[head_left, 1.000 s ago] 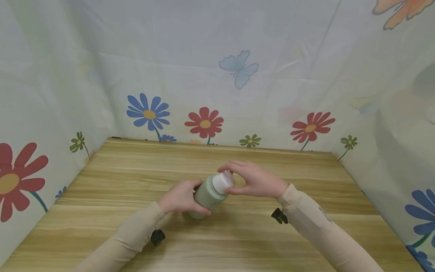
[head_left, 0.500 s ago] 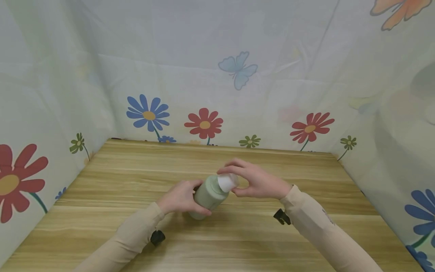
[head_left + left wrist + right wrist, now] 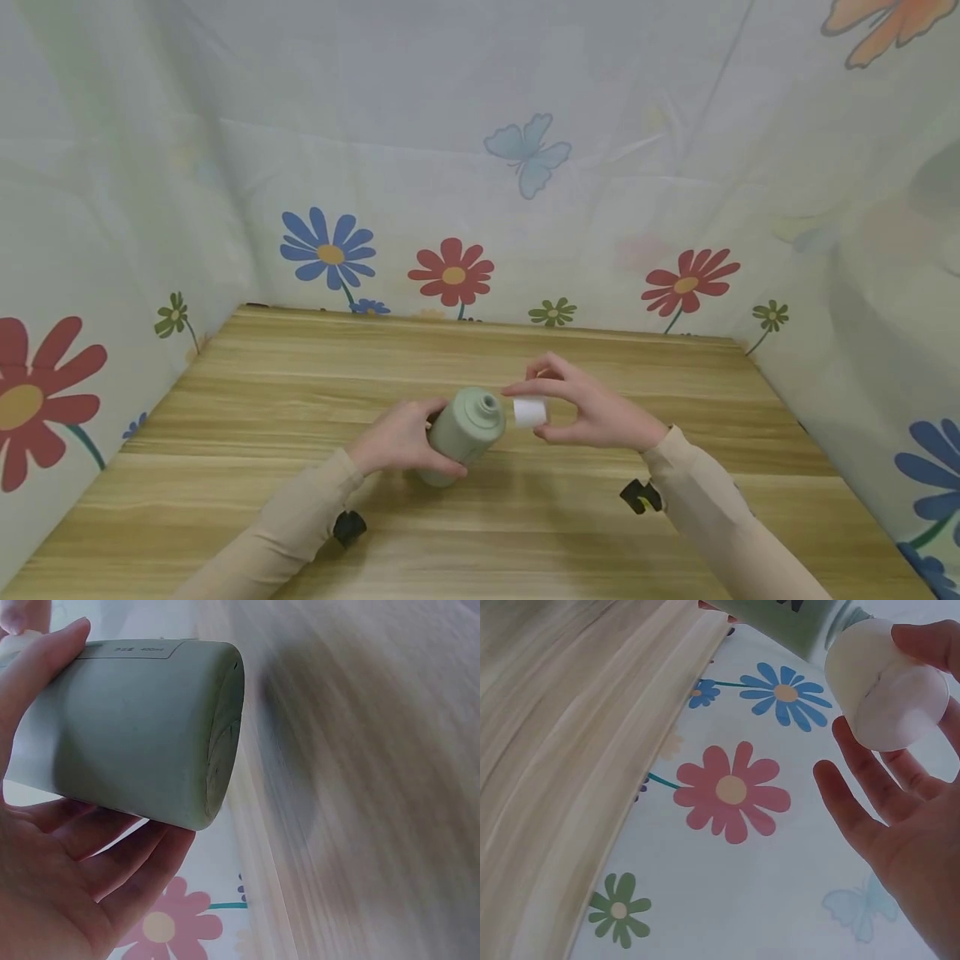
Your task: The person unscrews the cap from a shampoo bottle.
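Observation:
A pale green bottle [image 3: 463, 433] leans to the right over the table, its narrow open mouth uncovered at the top. My left hand [image 3: 399, 435] grips the bottle round its body, thumb on the near side. In the left wrist view the bottle's base [image 3: 223, 739] hangs clear of the wood, with a shadow beneath. Just right of the mouth, my right hand [image 3: 592, 408] pinches a white cap [image 3: 530, 412] between thumb and fingers. The right wrist view shows the cap [image 3: 885, 686] from its closed end, overlapping the bottle's neck.
The wood-grain table [image 3: 315, 358] reaches back to a pale cloth wall [image 3: 390, 183] printed with flowers and a butterfly. Similar cloth closes off both sides. A dark strap clip [image 3: 348, 527] hangs under the left sleeve, another clip [image 3: 641, 496] under the right.
The white cap has come off the bottle and moved right with my right hand, baring the mouth. My left hand and the bottle have stayed nearly in place.

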{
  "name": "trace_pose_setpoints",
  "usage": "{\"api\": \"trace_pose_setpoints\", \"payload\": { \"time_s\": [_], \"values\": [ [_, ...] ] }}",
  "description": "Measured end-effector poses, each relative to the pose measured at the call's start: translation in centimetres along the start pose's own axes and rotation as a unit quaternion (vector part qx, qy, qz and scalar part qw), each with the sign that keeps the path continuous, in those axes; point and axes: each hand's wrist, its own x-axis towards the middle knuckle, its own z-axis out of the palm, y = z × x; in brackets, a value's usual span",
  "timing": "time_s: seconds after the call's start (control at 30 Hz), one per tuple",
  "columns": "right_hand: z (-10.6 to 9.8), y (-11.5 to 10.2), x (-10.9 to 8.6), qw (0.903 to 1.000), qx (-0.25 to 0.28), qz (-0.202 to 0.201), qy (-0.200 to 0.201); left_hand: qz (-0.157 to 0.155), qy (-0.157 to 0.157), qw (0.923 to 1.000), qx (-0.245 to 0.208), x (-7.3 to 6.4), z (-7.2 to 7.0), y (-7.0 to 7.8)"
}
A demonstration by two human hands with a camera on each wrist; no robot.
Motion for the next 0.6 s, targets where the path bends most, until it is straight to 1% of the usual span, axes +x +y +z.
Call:
{"api": "trace_pose_setpoints", "payload": {
  "time_s": [0.23,0.47,0.6],
  "values": [
    [0.7,0.6,-0.9,0.9984,0.038,0.038,0.015,-0.001,0.003,1.0,-0.003,-0.1,0.1,0.1],
    [2.2,1.8,-1.8,0.9934,0.091,0.046,0.052,-0.011,0.012,0.9998,-0.014,-0.5,0.0,0.1],
    [2.7,1.9,-2.3,0.9895,0.101,0.074,0.072,-0.005,0.019,0.9995,-0.026,-0.5,-0.1,0.1]
  ]
}}
